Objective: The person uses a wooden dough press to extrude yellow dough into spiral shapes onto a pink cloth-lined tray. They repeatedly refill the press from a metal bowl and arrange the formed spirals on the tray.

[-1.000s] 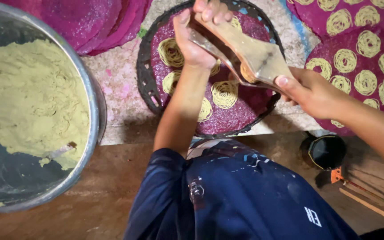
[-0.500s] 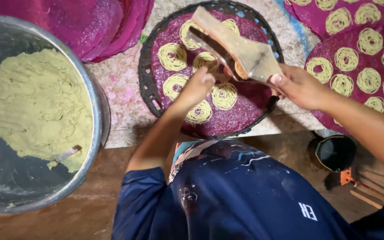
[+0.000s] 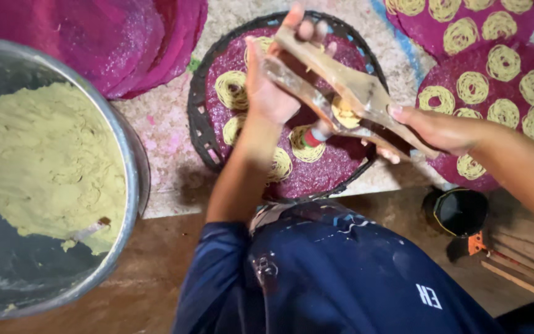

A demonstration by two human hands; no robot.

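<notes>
i hold the wooden press (image 3: 347,99) with both hands above the round black tray (image 3: 198,124), and i take every place here from that tray. my left hand (image 3: 270,86) is wrapped around the press's upper ends, over the tray's middle and far side, fingers closed on the wood. my right hand (image 3: 437,130) is clamped on the lower end of the handles, out past the tray's right rim. so neither hand has to reach for it: the left is the one nearer the tray's centre, the right sits outside it.

the press's long axis runs on a slant, from the tray's far middle down toward its right edge. its two wooden arms lie close together, pale and smeared with dough, with a plug of yellow dough (image 3: 345,114) showing between them. the nozzle end (image 3: 311,137) points down at the tray, just above the purple mat (image 3: 335,170) laid in it. i cannot tell whether the nozzle touches the mat.

yellow noodle coils (image 3: 231,89) lie on that mat, on the tray's left and near parts. left of the tray is a big metal basin (image 3: 132,185) of pale dough; right of it, more purple mats (image 3: 514,80) full of coils.
</notes>
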